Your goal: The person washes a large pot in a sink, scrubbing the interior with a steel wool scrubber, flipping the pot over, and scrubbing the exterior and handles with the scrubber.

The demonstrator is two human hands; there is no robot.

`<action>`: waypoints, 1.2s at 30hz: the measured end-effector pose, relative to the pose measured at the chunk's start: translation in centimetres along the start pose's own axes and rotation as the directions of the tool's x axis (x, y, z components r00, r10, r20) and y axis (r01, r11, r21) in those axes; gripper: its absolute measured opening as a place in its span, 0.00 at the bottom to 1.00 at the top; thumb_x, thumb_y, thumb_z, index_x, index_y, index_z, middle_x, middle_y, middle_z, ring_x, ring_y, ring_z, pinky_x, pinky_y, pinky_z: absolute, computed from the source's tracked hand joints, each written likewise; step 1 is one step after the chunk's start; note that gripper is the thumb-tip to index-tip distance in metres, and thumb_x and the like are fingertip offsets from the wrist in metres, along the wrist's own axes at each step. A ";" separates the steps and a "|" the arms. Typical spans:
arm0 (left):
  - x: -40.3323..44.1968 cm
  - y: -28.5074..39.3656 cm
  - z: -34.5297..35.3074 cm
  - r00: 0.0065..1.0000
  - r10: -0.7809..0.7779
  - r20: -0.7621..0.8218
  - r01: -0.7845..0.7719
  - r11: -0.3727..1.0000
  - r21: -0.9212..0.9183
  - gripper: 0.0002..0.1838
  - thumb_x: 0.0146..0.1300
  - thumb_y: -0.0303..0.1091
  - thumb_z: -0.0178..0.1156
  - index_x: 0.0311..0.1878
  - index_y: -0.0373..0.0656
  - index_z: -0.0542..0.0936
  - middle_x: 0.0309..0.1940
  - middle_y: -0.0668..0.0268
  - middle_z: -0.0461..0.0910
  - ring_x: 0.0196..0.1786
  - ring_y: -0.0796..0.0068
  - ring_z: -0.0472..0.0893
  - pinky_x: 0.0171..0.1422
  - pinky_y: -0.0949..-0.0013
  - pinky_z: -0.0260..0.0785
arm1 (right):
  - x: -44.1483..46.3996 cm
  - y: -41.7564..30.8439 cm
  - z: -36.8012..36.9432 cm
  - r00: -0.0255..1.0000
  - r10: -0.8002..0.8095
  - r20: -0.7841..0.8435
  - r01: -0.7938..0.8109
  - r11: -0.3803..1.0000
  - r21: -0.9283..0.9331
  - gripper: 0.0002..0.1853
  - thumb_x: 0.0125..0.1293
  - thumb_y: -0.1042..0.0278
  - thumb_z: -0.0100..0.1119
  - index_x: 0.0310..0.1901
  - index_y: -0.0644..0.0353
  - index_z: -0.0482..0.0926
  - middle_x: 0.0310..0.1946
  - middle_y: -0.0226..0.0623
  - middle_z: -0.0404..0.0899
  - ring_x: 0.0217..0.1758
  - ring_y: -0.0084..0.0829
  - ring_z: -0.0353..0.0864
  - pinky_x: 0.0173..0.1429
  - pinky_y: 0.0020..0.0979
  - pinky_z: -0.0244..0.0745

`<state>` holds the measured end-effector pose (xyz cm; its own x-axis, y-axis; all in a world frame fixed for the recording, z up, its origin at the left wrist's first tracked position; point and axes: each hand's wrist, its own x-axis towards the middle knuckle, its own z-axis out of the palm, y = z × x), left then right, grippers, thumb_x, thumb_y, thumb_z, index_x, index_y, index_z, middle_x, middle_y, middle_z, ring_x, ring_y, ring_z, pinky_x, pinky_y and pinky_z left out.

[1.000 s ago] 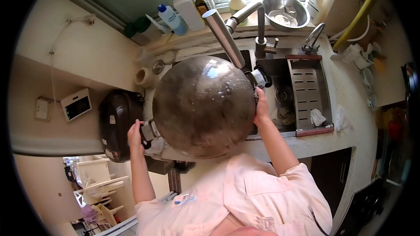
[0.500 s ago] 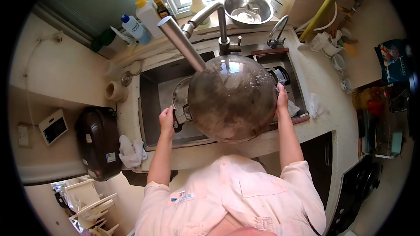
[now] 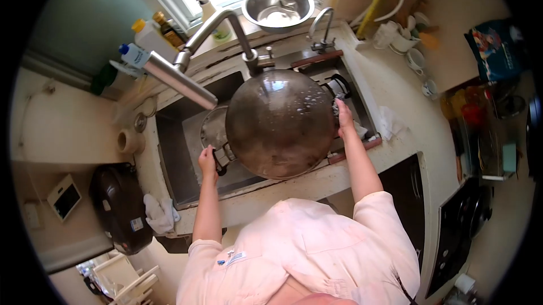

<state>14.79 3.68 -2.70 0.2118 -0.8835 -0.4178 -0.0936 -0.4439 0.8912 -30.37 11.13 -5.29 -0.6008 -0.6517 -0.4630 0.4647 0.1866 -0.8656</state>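
A large dark metal wok [image 3: 280,127], its rounded underside up with white suds on the right part, is held over the sink [image 3: 181,141]. My left hand [image 3: 207,162] is closed round the black handle at the wok's left. At the right end, my right hand [image 3: 343,117] grips the other side by its handle, with a grey scrubber [image 3: 336,111] partly hidden between palm and wok. Behind the wok stands the tall faucet [image 3: 249,44], its thick spout [image 3: 181,80] reaching to the upper left of the wok. A round metal lid-like piece [image 3: 212,129] lies in the left basin.
On the back ledge are a steel bowl [image 3: 278,8], a spray bottle [image 3: 218,19] and several bottles. A small tap [image 3: 322,30] rises at the back right. White cloths [image 3: 161,213] lie left of the sink, beside a dark appliance [image 3: 119,206]. A black stove [image 3: 461,231] is at the right.
The wok, held in both hands, has moved rightward over the sink, away from the dark appliance at the left. The view has also shifted, and more of the left basin shows.
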 end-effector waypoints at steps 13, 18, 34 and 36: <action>0.7 -2.4 -0.1 0.999 -0.038 0.030 0.038 0.999 -0.028 0.16 0.64 0.49 0.50 0.35 0.45 0.75 0.21 0.74 0.69 0.21 0.85 0.66 0.23 0.78 0.57 | -7.6 -8.9 1.4 0.728 -0.643 0.240 0.366 0.068 -0.928 0.28 0.52 0.49 0.60 0.48 0.63 0.72 0.44 0.48 0.70 0.50 0.47 0.67 0.56 0.40 0.63; -0.2 -2.0 -0.2 0.996 -0.080 0.046 0.086 0.985 -0.148 0.16 0.64 0.49 0.50 0.38 0.46 0.73 0.20 0.75 0.67 0.18 0.86 0.64 0.19 0.79 0.55 | -8.4 -13.5 13.2 0.624 -0.581 0.522 0.739 0.223 -0.636 0.23 0.58 0.55 0.56 0.49 0.64 0.71 0.44 0.49 0.73 0.48 0.49 0.72 0.51 0.40 0.68; -2.7 -2.7 -0.7 0.992 -0.099 0.081 0.114 0.969 -0.218 0.13 0.67 0.44 0.46 0.40 0.45 0.73 0.22 0.76 0.69 0.24 0.86 0.65 0.29 0.79 0.58 | 4.7 -8.9 22.5 0.791 -0.214 0.573 0.585 0.538 -0.607 0.33 0.58 0.37 0.46 0.42 0.66 0.76 0.41 0.52 0.77 0.47 0.45 0.75 0.50 0.36 0.67; -2.5 -2.7 -0.3 0.994 -0.109 0.032 0.113 0.965 -0.238 0.13 0.67 0.44 0.46 0.41 0.46 0.73 0.23 0.77 0.68 0.24 0.86 0.65 0.29 0.79 0.58 | 4.0 -9.8 23.3 0.831 -0.224 0.508 0.552 0.441 -0.708 0.32 0.57 0.37 0.47 0.39 0.65 0.77 0.38 0.53 0.77 0.45 0.45 0.76 0.49 0.37 0.68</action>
<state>14.79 7.14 -3.97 0.1899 -0.8342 -0.5178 0.1648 -0.4928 0.8544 -22.18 -10.38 5.80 -0.2729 -0.9574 -0.0941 -0.5873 0.2433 -0.7719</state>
